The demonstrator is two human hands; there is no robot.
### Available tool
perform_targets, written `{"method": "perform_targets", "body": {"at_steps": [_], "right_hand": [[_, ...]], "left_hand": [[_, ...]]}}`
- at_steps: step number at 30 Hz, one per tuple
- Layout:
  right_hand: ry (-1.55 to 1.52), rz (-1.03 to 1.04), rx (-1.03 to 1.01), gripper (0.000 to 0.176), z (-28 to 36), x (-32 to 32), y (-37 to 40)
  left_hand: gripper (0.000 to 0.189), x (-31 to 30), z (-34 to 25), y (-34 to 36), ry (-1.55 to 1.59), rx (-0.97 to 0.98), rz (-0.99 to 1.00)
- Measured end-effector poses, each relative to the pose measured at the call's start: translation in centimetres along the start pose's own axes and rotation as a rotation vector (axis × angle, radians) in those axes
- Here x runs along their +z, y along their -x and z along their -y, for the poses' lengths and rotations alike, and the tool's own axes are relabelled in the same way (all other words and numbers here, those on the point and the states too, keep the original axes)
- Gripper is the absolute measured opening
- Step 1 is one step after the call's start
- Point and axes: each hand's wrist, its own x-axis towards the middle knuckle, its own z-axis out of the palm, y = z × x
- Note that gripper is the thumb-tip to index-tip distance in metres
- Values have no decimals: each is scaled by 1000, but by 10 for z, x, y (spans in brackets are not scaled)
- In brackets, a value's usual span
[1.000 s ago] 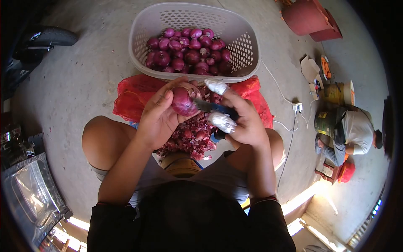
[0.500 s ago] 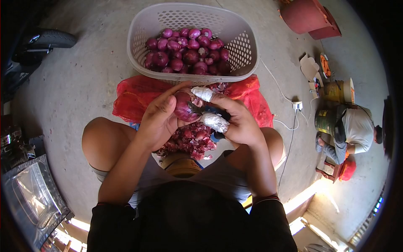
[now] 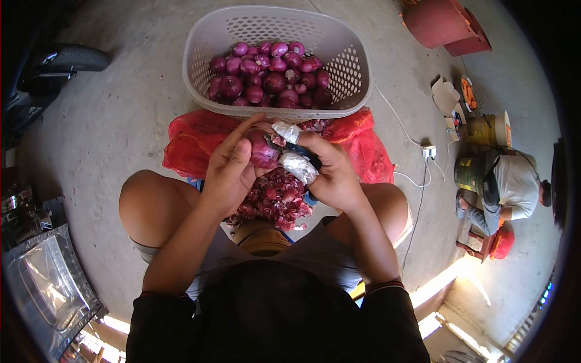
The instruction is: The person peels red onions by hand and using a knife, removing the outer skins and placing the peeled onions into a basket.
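A large red onion [image 3: 264, 150] is held between my two hands, above a pile of onion skins [image 3: 275, 199]. My left hand [image 3: 231, 169] wraps its fingers and thumb round the onion's left side. White tape or foil covers the thumb and a finger of my right hand [image 3: 324, 169], which grips the onion's right end. Something dark, too hidden to make out, shows between those wrapped fingers. Just beyond the hands, a grey perforated basket [image 3: 196, 69] holds several purple onions [image 3: 275, 83].
A red mesh bag [image 3: 192, 142] lies below the basket. White and dark cords run to a power adapter [image 3: 428, 151] on the right. Farther right, a person [image 3: 514, 181] sits beside buckets [image 3: 484, 130]. A black tyre [image 3: 75, 57] stands at upper left.
My right hand has shifted slightly left, its wrapped fingers now closer over the onion's end. The onion has turned a little in my left hand.
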Motion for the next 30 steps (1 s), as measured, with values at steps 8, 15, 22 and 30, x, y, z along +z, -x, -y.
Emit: {"method": "perform_targets", "body": {"at_steps": [8,15,22,30], "right_hand": [[-1,-208,-138,44,-7,19,-6],[-1,-202,-135,43,-7,20,-8],[-66,-254,-153,41,-13,23,-6],[-153,-259,-66,38,-2,28,-8]], "left_hand": [[58,0,5,-1,-186,203,-12],[57,-7,-5,-2,157,-110,21],[56,1,1,-1,-267,171,-24],[67,5,1,-5,-431,439,-40]]}}
